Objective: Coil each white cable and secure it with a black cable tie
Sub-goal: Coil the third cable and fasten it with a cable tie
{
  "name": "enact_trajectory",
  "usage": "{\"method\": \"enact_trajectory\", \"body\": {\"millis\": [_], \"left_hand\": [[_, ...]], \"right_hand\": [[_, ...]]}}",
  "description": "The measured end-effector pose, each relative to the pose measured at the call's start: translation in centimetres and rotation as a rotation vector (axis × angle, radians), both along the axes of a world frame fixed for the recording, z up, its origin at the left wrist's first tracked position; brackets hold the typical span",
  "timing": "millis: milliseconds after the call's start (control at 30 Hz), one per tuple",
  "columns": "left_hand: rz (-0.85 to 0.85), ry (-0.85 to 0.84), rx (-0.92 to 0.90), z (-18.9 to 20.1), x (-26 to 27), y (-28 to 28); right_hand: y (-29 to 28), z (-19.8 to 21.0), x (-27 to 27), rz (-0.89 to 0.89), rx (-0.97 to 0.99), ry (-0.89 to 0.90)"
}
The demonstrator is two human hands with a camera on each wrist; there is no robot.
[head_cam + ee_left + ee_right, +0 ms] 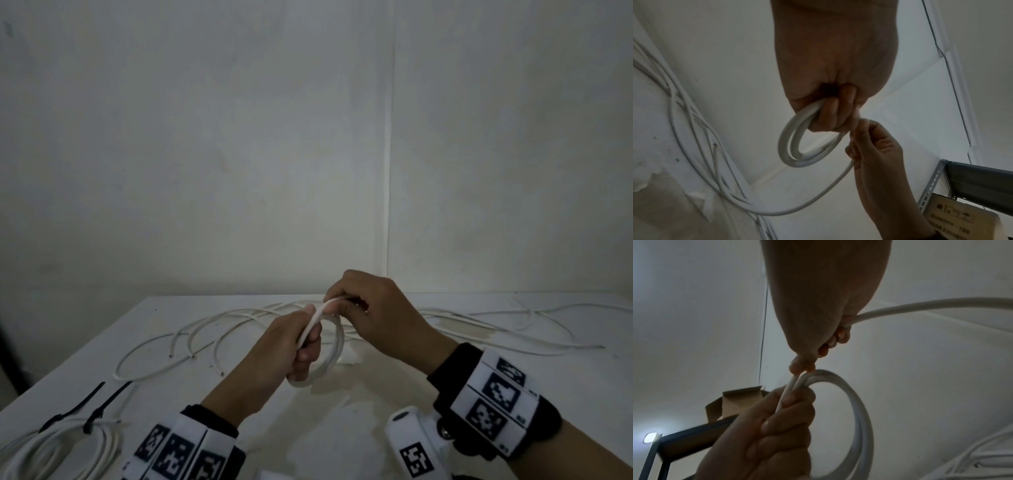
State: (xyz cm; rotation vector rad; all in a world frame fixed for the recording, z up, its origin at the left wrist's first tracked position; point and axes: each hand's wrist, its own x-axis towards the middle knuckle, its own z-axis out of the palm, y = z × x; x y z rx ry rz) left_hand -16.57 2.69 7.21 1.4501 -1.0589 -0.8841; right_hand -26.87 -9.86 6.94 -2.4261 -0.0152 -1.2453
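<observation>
Nearest, finished coils (58,448) lie on the surface (376,394) with black cable ties (99,407) cinched round them, parked clear of the work. Above mid-surface the left hand (284,346) has its fingers curled round a small coil (329,353), likely keeping the loops stacked. The right hand (373,315), touching it, pinches the trailing white cable (920,306), seemingly feeding another turn. Beyond, loose cables (212,325) sprawl uncoiled.
</observation>
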Motion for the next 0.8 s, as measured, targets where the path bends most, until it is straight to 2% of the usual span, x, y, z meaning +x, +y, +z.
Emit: {"method": "enact_trajectory", "body": {"millis": [233, 333, 433, 567, 667, 800], "left_hand": [[-0.039, -0.022, -0.003, 0.5, -0.4, 0.1], [-0.001, 0.006, -0.046, 0.6, -0.6, -0.1], [0.071, 0.115, -0.122, 0.4, -0.5, -0.4], [0.109, 0.248, -0.181, 0.3, 0.0, -0.5], [0.085, 0.253, -0.192, 0.1, 0.0, -0.6], [-0.026, 0.161, -0.135, 0.3, 0.5, 0.0]], "right_hand": [[0.2, 0.7, -0.4, 0.002, 0.180, 0.027], [0.2, 1.2, -0.9, 0.011, 0.301, 0.100], [0.6, 1.4, -1.4, 0.051, 0.444, 0.208], [1.5, 1.1, -1.9, 0.180, 0.654, 0.264], [1.6, 0.9, -1.5, 0.130, 0.599, 0.286], [1.2, 1.3, -1.3, 0.070, 0.516, 0.320]]}}
